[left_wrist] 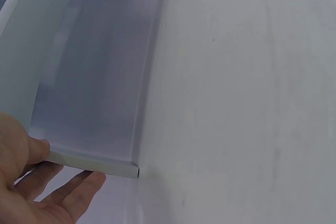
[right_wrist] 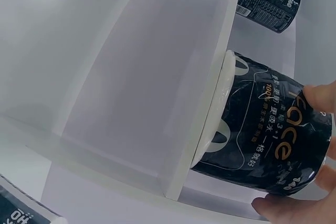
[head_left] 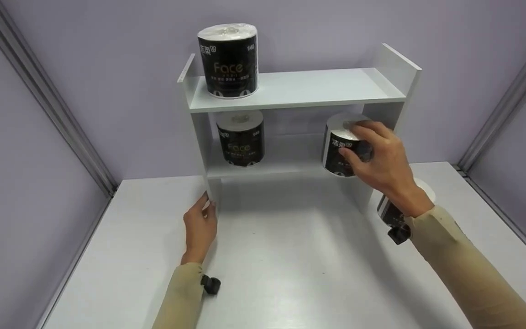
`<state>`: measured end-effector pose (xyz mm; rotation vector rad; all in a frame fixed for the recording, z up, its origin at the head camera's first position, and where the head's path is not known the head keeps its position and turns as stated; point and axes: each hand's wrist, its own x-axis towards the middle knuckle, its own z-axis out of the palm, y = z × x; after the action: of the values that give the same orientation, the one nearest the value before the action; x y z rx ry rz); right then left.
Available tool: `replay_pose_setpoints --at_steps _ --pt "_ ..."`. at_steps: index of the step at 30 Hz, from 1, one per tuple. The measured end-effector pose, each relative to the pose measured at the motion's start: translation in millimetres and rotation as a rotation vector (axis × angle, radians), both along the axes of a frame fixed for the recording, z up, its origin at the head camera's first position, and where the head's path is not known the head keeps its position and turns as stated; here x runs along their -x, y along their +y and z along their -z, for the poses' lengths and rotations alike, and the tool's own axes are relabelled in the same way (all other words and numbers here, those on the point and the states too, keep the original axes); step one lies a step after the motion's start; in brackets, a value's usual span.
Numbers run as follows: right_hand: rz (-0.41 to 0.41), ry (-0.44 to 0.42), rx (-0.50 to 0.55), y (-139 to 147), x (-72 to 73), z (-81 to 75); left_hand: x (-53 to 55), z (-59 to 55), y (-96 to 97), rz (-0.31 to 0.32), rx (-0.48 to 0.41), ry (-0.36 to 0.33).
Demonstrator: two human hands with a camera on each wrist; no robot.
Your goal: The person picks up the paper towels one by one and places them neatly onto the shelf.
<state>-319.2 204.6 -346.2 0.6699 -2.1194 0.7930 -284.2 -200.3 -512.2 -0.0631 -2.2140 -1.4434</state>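
Observation:
My right hand (head_left: 384, 160) grips a black-wrapped paper roll (head_left: 335, 160) from above, thumb on the front and fingers over the top. The roll stands upright at the right end of the middle board of a white shelf (head_left: 318, 87). In the right wrist view, the base of this roll (right_wrist: 252, 124) is at the board's front edge; I cannot tell whether it fully rests there. My left hand (head_left: 200, 230) pinches the shelf's left side panel (left_wrist: 94, 163) low down, thumb on one face and fingers on the other.
One roll (head_left: 228, 68) stands on the top board's left end, another roll (head_left: 243, 144) below it on the middle board. A further roll (head_left: 387, 212) is on the white table (head_left: 263, 274) to the right, partly behind my right wrist. Purple-grey walls (head_left: 30, 151) enclose the table.

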Motion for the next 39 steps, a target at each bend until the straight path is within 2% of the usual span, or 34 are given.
replay_pose_setpoints --at_steps 7,19,22,30,39 --pt "0.018 -0.025 -0.022 1 -2.4 0.8 0.4 2.1 -0.1 -0.009 -0.002 0.031" --pt "0.062 -0.063 -0.05 3 -12.5 0.2 -1.6 1.1 -0.6 -0.011 0.02 0.026" --pt "0.061 -0.036 -0.06 4 -15.4 1.5 -1.2 0.8 -0.3 -0.007 0.008 0.016" --pt "0.071 0.11 -0.077 6 -18.7 10.4 0.4 1.1 0.4 -0.008 0.014 0.025" --pt "0.095 0.127 -0.123 8 -22.0 13.6 0.7 0.4 1.0 -0.007 0.02 0.042"
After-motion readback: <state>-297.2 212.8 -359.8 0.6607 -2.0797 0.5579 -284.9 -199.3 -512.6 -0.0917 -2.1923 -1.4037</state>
